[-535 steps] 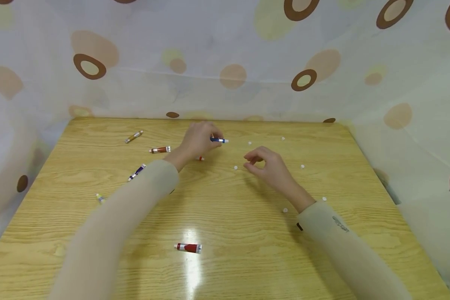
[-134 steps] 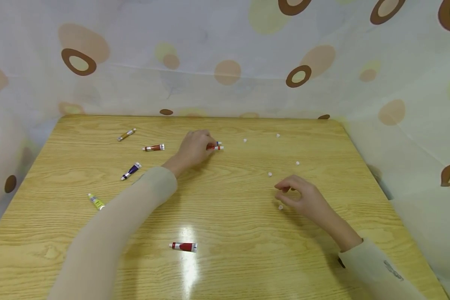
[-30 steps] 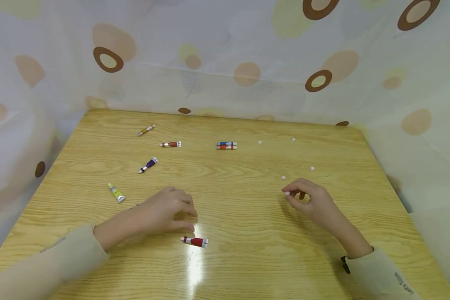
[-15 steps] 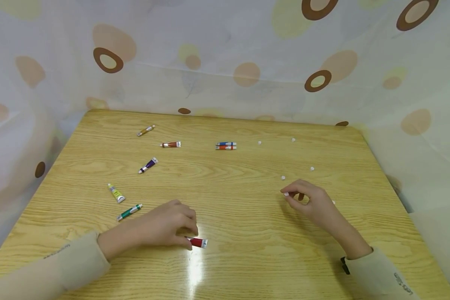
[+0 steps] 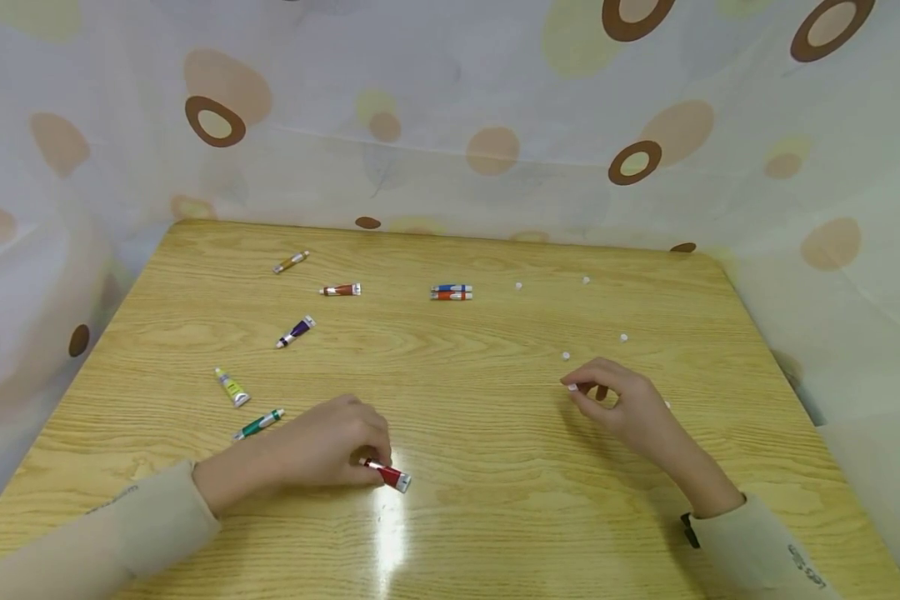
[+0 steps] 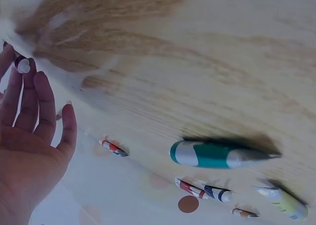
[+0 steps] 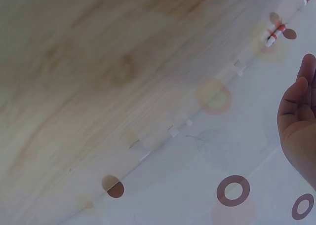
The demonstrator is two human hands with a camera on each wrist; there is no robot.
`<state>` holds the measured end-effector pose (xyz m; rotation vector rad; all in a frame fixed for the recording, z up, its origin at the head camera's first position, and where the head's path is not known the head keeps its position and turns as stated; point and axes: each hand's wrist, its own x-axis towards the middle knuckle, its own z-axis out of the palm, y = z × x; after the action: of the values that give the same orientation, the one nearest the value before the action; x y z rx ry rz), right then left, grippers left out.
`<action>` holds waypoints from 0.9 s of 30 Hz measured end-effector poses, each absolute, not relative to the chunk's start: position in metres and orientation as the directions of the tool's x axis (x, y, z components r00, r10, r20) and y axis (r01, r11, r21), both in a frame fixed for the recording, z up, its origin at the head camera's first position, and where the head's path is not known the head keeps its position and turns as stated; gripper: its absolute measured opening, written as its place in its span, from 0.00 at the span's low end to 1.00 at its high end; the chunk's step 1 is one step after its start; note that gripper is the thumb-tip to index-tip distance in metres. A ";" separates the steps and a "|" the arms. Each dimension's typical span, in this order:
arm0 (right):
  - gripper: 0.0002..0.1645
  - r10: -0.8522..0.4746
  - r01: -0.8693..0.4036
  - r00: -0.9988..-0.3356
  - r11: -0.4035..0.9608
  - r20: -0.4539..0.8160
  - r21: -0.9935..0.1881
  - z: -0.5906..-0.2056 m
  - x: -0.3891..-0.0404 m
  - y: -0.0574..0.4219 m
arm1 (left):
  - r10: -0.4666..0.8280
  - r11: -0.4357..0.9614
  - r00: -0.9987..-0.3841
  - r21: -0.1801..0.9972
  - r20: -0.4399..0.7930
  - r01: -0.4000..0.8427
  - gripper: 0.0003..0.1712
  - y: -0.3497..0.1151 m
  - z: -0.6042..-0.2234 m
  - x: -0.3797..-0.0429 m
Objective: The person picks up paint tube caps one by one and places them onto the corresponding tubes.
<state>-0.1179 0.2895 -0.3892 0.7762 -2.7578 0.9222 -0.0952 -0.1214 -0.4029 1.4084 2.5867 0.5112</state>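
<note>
My left hand pinches a small red paint tube between thumb and fingers near the front of the table; part of the tube is hidden by the fingers. In the left wrist view, its white cap shows at the fingertips. My right hand is to the right, pinching a tiny white cap between thumb and forefinger close over the wood. A green tube lies beside my left wrist, with a yellow tube just beyond it.
A blue tube and an orange-red tube lie side by side at the back middle. Purple, brown and ochre tubes lie back left. Several white caps, one a loose cap, dot the right. A patterned curtain surrounds the table.
My left hand has come from the back to the front and taken hold of the red tube, now turned slightly. The orange-red tube lies beside the blue one. My right hand picked up a cap.
</note>
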 end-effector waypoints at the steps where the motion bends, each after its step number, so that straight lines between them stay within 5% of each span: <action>1: 0.12 -0.431 -0.512 -0.858 0.679 0.280 -0.525 -0.389 -0.118 0.290 | 0.833 0.504 -0.552 0.370 0.032 0.781 0.05 -0.122 -0.402 -0.096; 14: 0.13 -0.431 -0.547 -0.837 0.663 0.337 -0.512 -0.389 -0.122 0.291 | 0.768 0.562 -0.637 0.403 0.071 0.722 0.04 -0.126 -0.391 -0.104; 27: 0.16 -0.383 -0.528 -0.847 0.678 0.368 -0.511 -0.381 -0.125 0.290 | 0.721 0.471 -0.651 0.520 0.239 0.712 0.06 -0.126 -0.372 -0.121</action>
<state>-0.1254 0.2905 -0.3809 0.7339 -2.6614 0.9166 -0.1208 -0.1263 -0.3720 1.3071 2.6819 0.9386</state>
